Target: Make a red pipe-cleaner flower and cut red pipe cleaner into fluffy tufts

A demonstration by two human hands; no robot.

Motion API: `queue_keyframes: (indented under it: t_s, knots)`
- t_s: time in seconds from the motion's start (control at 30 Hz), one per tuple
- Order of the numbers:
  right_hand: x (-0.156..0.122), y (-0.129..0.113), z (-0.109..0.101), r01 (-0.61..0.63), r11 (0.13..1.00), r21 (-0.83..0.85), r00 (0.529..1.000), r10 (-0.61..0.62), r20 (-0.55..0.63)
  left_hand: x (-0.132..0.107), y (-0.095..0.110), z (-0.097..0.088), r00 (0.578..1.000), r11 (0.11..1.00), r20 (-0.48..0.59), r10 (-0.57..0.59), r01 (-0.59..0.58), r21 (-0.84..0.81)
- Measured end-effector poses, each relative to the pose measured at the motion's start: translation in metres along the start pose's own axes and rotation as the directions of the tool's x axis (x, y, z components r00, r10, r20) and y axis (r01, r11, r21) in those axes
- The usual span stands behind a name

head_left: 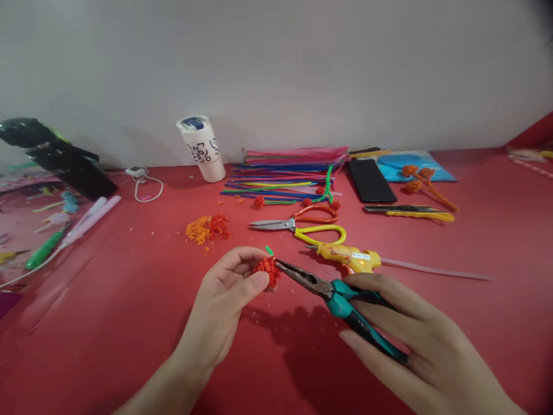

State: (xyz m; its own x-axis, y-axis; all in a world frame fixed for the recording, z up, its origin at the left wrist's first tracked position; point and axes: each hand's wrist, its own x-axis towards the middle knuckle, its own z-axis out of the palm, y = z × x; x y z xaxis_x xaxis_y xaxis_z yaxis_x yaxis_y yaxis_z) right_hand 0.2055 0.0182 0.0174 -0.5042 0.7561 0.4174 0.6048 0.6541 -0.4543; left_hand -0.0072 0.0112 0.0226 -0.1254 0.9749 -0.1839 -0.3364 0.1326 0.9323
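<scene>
Your left hand [227, 291] holds the red tufted ball [268, 270] above the red table [129, 323], thumb and fingers pinched on it, with a short green tip [269, 251] poking out at its top. Your right hand [425, 325] is clamped around the handles of the pliers [341, 302], and their narrow nose reaches the ball's right edge (whether it bites into the tufts, you cannot tell from here). Just beyond your hands lie the scissors [290, 223], and to their right, near the pliers, the yellow glue gun [348, 257] with a glue stick [436, 269] trailing from its back. Orange and red clippings [207, 229] sit in a heap left of the scissors.
</scene>
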Motion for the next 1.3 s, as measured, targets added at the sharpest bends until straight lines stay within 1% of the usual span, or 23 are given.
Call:
queue_keyframes:
  t_s: [0.3,0.5,0.67,0.77,0.87,1.0,1.07,1.13,1.3]
  knots:
    - [0.002,0.0,0.0,-0.004,0.999,0.042,1.0,0.005,-0.01,0.0,0.002,0.0,1.0,1.0,-0.008,-0.001,0.001,-0.014]
    - [0.002,-0.001,-0.002,0.0,0.999,0.04,0.999,-0.001,0.044,0.0,0.001,-0.001,1.0,1.0,0.018,-0.002,0.002,-0.006]
    - [0.002,-0.003,-0.002,0.016,1.0,0.009,0.999,-0.016,0.039,0.001,0.002,0.0,1.0,0.999,0.012,-0.011,0.011,-0.035]
    - [0.001,-0.002,0.001,0.051,0.997,-0.052,0.999,-0.051,0.004,0.001,0.002,0.0,1.0,0.998,0.015,-0.028,0.028,-0.049]
    - [-0.002,0.0,0.005,0.138,0.973,-0.185,0.988,-0.149,-0.049,0.001,0.001,-0.002,0.998,0.995,0.036,-0.041,0.044,-0.087]
    - [-0.007,0.003,0.008,0.264,0.872,-0.412,0.954,-0.3,-0.023,0.001,-0.001,-0.004,0.995,0.988,0.064,-0.07,0.078,-0.133]
    - [-0.009,0.004,0.008,0.281,0.82,-0.499,0.942,-0.336,-0.022,0.001,-0.002,-0.005,0.995,0.986,0.07,-0.071,0.08,-0.143]
    - [-0.011,0.004,0.008,0.275,0.79,-0.548,0.934,-0.356,-0.044,0.001,-0.003,-0.005,0.995,0.986,0.068,-0.071,0.08,-0.148]
    - [-0.01,0.004,0.01,0.281,0.767,-0.577,0.925,-0.377,-0.05,0.001,-0.002,-0.005,0.995,0.985,0.06,-0.074,0.082,-0.149]
